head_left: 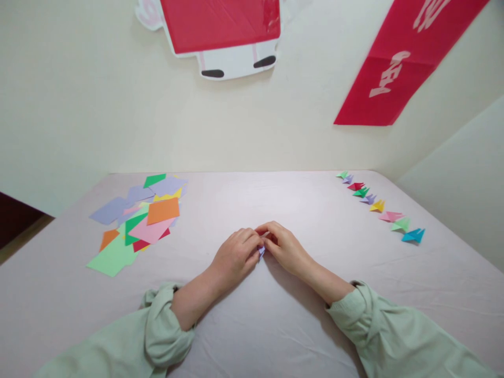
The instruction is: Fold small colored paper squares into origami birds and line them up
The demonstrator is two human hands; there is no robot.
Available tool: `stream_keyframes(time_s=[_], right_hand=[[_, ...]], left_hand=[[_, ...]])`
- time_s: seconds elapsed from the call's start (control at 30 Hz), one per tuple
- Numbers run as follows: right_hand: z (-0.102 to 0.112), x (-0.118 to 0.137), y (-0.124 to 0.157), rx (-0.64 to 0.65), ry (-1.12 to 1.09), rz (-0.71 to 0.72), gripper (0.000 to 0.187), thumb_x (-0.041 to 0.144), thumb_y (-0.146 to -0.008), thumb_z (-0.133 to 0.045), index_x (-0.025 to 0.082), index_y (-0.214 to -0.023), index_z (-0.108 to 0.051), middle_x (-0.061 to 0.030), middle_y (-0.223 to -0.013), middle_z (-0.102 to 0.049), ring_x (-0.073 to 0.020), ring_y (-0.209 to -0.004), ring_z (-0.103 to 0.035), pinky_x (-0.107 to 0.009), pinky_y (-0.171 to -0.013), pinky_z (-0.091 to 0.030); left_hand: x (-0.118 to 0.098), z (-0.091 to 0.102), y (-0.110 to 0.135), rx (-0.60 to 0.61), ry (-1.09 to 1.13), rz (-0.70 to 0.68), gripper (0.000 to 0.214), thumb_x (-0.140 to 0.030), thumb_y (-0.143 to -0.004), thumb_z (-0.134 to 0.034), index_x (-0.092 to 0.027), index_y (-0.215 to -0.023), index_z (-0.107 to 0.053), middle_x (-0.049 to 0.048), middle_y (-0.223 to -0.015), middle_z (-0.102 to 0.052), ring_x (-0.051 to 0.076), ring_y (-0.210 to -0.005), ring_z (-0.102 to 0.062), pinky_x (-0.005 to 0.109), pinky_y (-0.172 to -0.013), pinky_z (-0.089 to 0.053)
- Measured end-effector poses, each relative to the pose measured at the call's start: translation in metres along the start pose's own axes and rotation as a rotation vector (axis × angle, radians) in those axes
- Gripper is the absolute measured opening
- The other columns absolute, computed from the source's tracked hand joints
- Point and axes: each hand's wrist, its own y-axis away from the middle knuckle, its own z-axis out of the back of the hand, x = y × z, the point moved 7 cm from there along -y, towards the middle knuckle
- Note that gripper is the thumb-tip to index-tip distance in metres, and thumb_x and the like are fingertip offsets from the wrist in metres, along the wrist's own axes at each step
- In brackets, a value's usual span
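Note:
A small piece of folded purple paper (261, 252) is pinched between my two hands near the middle of the table. My left hand (237, 254) is closed over it from the left, its fingers covering most of the paper. From the right, my right hand (284, 247) meets it with thumb and index finger curled, closed at the paper's upper edge. Only a small purple tip shows below the fingertips, so the shape of the fold is mostly hidden.
Loose coloured paper sheets (163, 210) lie in an overlapping pile at the left. Along the right side runs a slanting row of several small folded paper figures (401, 224). The pale tablecloth (252, 325) has slight wrinkles, and a wall (252, 126) rises behind the table.

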Motion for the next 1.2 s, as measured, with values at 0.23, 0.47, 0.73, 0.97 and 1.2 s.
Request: stream_keyframes(time_s=[0.23,0.47,0.73,0.97,1.2], right_hand=[[0.013,0.009,0.008,0.011,0.369,0.040,0.027,0.002,-0.088,-0.046,0.019,-0.104,-0.059,-0.0059,-0.104,-0.058,-0.0164,-0.089,-0.059,-0.030,-0.079,-0.046],[0.000,0.017,0.022,0.124,0.575,-0.039,0.012,0.007,-0.088,-0.054,0.019,-0.091,-0.059,-0.0030,-0.092,-0.058,-0.0162,-0.083,-0.056,-0.026,-0.071,-0.042],[-0.006,0.015,0.019,0.103,0.734,-0.003,0.010,0.015,-0.092,-0.056,0.021,-0.090,-0.063,-0.0027,-0.089,-0.060,-0.0166,-0.083,-0.055,-0.025,-0.067,-0.037],[-0.004,0.015,0.021,0.091,0.702,0.016,0.009,0.012,-0.089,-0.057,0.019,-0.088,-0.062,-0.0035,-0.090,-0.061,-0.0175,-0.085,-0.054,-0.027,-0.071,-0.038],[-0.004,0.014,0.020,0.042,0.576,-0.042,0.009,0.019,-0.090,-0.059,0.019,-0.082,-0.060,-0.0016,-0.086,-0.057,-0.0158,-0.080,-0.053,-0.026,-0.069,-0.037]], left_hand=[[0.013,-0.006,-0.001,0.040,-0.049,0.049,0.007,-0.019,-0.092,-0.053,-0.019,-0.088,-0.059,0.0036,-0.091,-0.061,0.020,-0.090,-0.055,0.033,-0.081,-0.045],[0.014,-0.006,-0.002,0.038,-0.016,0.079,0.007,-0.014,-0.089,-0.055,-0.019,-0.087,-0.059,0.0040,-0.095,-0.060,0.020,-0.092,-0.054,0.033,-0.082,-0.044],[0.016,-0.006,0.000,0.032,0.082,0.043,0.008,-0.014,-0.088,-0.054,-0.020,-0.085,-0.058,0.0030,-0.091,-0.061,0.020,-0.091,-0.054,0.033,-0.083,-0.044],[0.023,-0.001,-0.003,0.026,0.215,0.039,0.012,-0.010,-0.086,-0.055,-0.019,-0.083,-0.061,0.0031,-0.088,-0.063,0.018,-0.089,-0.056,0.031,-0.083,-0.044],[0.027,-0.002,-0.005,0.034,0.255,0.073,0.010,-0.014,-0.087,-0.057,-0.018,-0.080,-0.062,0.0034,-0.086,-0.062,0.018,-0.087,-0.056,0.030,-0.081,-0.044]])
